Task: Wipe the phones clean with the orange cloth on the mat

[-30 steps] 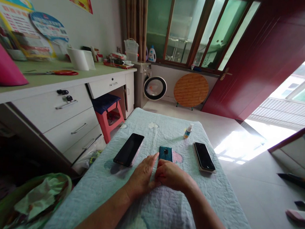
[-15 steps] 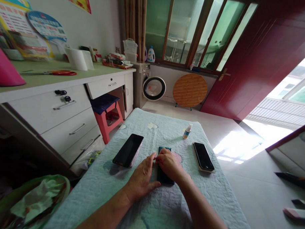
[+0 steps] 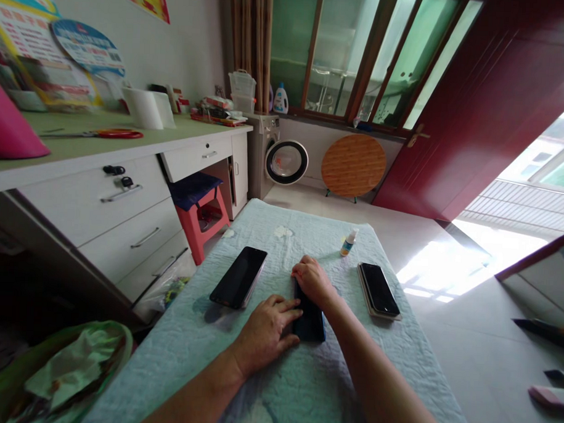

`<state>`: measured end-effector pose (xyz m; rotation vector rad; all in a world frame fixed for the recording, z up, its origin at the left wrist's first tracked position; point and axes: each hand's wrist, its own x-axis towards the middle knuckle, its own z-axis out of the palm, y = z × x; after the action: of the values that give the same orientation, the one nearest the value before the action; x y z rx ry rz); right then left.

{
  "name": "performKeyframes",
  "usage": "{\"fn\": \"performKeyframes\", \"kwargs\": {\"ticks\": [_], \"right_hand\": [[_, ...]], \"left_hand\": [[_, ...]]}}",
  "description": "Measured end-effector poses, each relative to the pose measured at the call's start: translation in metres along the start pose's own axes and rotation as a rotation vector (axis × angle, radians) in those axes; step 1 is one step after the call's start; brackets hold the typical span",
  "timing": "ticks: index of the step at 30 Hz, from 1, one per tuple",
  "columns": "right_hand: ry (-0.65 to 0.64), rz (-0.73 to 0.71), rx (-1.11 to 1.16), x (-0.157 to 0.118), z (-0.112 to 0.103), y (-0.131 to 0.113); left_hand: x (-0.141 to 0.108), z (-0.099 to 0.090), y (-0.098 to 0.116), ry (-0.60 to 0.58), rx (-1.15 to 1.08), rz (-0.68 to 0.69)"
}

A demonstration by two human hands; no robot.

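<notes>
A dark smartphone (image 3: 309, 323) lies flat on the light blue cloth (image 3: 350, 380), between my hands. My left hand (image 3: 269, 328) rests at its left edge with fingers stretched out and apart, the fingertips touching that edge. My right hand (image 3: 313, 282) covers the far end of the phone. Its fingers are closed together near the far left corner; what they pinch, if anything, is hidden. To the left lies a larger black-screened phone (image 3: 239, 276). Another phone (image 3: 380, 289) lies on the right, on top of a pale flat thing. A small spray bottle (image 3: 348, 243) stands upright beyond my right hand.
A white desk (image 3: 124, 224) with drawers runs along the left, bearing scissors (image 3: 113, 134) and a paper roll (image 3: 144, 108). A red stool (image 3: 201, 224) stands beside it. A bin (image 3: 73, 371) is at lower left. Behind are a washing machine (image 3: 261, 133) and a round wooden board (image 3: 354, 166).
My right hand has moved away from me to the phone's far end, covering its top edge. My left hand's fingers have come down, spread, against the phone's left edge.
</notes>
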<state>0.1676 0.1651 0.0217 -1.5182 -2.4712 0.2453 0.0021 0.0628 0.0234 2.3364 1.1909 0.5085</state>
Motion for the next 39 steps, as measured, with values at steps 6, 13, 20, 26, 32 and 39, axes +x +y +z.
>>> {"fn": "performKeyframes", "kwargs": {"ticks": [6, 13, 20, 26, 32, 39], "right_hand": [[0.002, 0.024, -0.025, 0.01, 0.002, 0.003], [0.004, 0.05, -0.037, 0.0, -0.006, 0.005], [-0.011, 0.159, -0.067, -0.011, -0.017, 0.022], [-0.009, 0.151, -0.079, -0.009, -0.014, 0.013], [-0.02, 0.073, -0.085, 0.002, -0.004, -0.006], [-0.027, 0.046, -0.096, 0.003, -0.008, -0.008]], "left_hand": [[0.0, 0.0, 0.0, 0.003, -0.016, -0.009], [0.0, -0.002, 0.003, 0.018, -0.034, -0.003], [-0.001, 0.0, 0.001, 0.03, -0.026, -0.001], [0.0, 0.0, 0.001, 0.021, -0.017, 0.005], [0.0, -0.001, 0.001, 0.026, -0.033, 0.007], [-0.001, 0.0, 0.002, 0.034, -0.03, -0.001]]}}
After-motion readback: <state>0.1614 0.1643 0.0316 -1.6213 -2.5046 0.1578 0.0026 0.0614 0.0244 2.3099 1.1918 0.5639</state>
